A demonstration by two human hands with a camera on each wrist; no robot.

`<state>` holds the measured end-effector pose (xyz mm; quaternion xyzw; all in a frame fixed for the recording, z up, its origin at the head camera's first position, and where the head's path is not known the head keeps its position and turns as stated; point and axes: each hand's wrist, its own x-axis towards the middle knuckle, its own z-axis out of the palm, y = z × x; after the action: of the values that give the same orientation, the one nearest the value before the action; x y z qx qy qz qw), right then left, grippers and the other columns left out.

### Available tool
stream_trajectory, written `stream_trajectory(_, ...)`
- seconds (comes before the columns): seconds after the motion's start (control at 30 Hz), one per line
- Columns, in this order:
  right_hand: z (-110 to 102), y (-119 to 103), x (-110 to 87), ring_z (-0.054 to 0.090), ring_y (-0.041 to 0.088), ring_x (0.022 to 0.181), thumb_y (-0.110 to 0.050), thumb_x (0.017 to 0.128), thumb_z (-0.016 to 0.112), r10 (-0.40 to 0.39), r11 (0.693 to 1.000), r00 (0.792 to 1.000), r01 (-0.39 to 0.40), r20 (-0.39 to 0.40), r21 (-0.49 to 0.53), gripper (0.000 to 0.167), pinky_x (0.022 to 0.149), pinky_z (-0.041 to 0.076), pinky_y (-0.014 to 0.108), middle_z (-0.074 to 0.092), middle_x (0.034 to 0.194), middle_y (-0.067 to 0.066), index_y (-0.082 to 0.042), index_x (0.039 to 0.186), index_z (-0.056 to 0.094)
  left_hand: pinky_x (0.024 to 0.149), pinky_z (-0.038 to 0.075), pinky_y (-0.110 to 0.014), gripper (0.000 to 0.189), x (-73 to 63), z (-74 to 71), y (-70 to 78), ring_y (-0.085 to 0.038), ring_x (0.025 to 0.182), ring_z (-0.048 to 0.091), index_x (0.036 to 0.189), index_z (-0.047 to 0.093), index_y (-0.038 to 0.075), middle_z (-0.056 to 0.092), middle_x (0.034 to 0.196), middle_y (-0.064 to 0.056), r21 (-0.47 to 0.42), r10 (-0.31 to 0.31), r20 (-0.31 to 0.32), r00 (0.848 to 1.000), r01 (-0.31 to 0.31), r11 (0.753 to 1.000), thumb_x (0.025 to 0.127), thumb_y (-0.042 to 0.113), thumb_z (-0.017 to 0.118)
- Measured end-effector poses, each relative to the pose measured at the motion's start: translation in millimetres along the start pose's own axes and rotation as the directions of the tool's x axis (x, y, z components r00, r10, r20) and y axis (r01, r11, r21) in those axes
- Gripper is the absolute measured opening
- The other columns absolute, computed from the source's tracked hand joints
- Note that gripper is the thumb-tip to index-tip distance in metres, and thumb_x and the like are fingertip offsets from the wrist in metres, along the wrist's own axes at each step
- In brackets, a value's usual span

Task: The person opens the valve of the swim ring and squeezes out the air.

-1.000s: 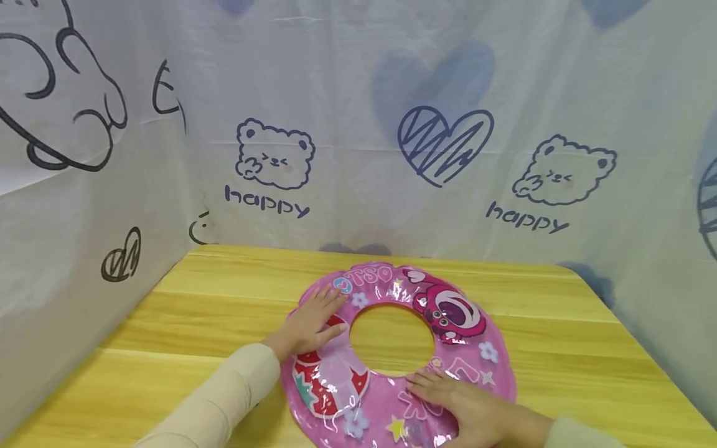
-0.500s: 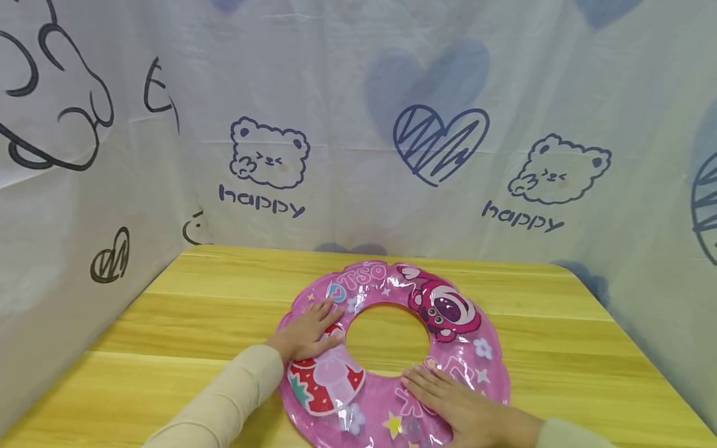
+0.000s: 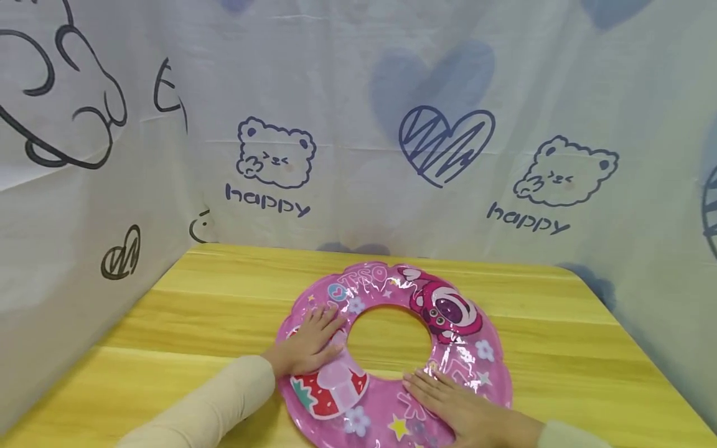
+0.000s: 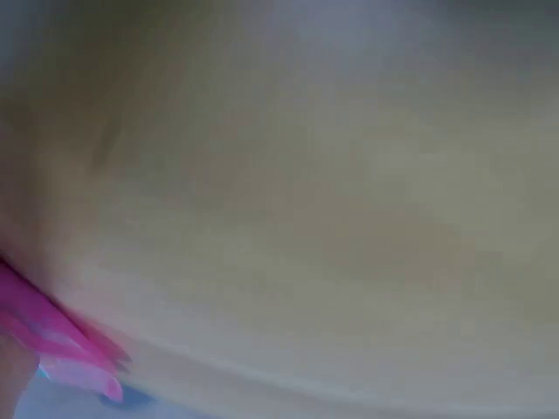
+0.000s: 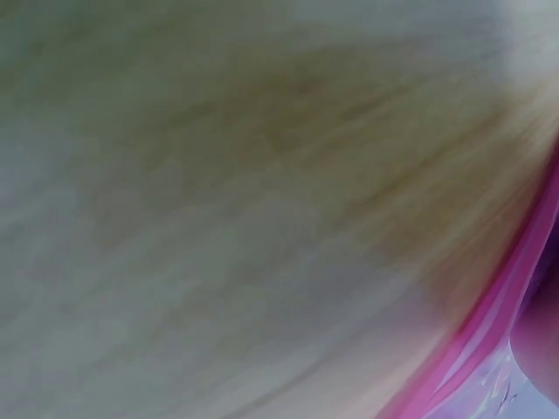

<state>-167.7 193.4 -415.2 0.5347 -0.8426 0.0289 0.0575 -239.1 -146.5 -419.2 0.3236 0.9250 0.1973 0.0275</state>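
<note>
A pink inflatable swim ring (image 3: 386,398) lies flat on the table, printed with a bear, strawberries, flowers and stars. My left hand (image 3: 308,343) rests on its left side, fingers spread and fairly straight. Across the near right part of the ring my right hand (image 3: 456,407) lies palm down, its fingers extended toward the centre hole. In the left wrist view only a bit of the pink ring (image 4: 61,327) shows at the lower left. The right wrist view catches the ring's edge (image 5: 485,336) at the right; the rest there is blurred tabletop.
The wood-grain table (image 3: 196,298) extends to both sides of the ring. A pale cloth curtain (image 3: 347,180) with hearts, bears and lettering hangs behind the table and along both its sides.
The ring has shifted slightly left and turned a little under my hands since a second ago. My left hand has slid slightly toward me. The view has swayed a little.
</note>
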Motion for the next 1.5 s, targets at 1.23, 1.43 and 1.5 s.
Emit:
stream_trajectory(1.23, 2.5, -2.3, 2.6, 0.035, 0.029, 0.135, -0.06, 0.089, 0.044, 0.03, 0.998, 0.999, -0.032, -0.04, -0.057, 0.081, 0.112, -0.011, 0.012, 0.033, 0.15, 0.009, -0.005, 0.146, 0.027, 0.105, 0.021, -0.067, 0.083, -34.9, 30.4, 81.4, -0.041, 0.141, 0.013, 0.149, 0.014, 0.006, 0.01, 0.155, -0.019, 0.236, 0.29, 0.181, 0.94, -0.328, 0.915, 0.089, 0.057, 0.042)
stream_trajectory(1.43, 5.9, -6.8, 4.7, 0.04, 0.028, 0.132, -0.059, 0.089, 0.045, 0.032, 0.993, 0.997, -0.039, -0.066, -0.109, 0.079, 0.112, -0.013, 0.013, 0.039, 0.147, 0.011, -0.003, 0.143, 0.032, 0.104, 0.025, -0.065, 0.087, -37.1, 28.0, 86.4, -0.04, 0.14, 0.02, 0.148, 0.02, 0.008, 0.019, 0.154, -0.016, 0.332, 0.256, 0.193, 0.947, -0.309, 0.892, 0.085, 0.061, 0.048)
stream_trajectory(1.5, 7.0, -8.6, 5.7, 0.041, 0.027, 0.131, -0.06, 0.089, 0.044, 0.036, 0.99, 0.997, -0.045, -0.069, -0.133, 0.078, 0.112, -0.014, 0.014, 0.04, 0.146, 0.011, -0.003, 0.142, 0.034, 0.103, 0.027, -0.065, 0.088, -37.9, 27.9, 88.2, -0.039, 0.14, 0.022, 0.147, 0.022, 0.008, 0.021, 0.154, -0.015, 0.366, 0.237, 0.198, 0.951, -0.296, 0.882, 0.084, 0.063, 0.049)
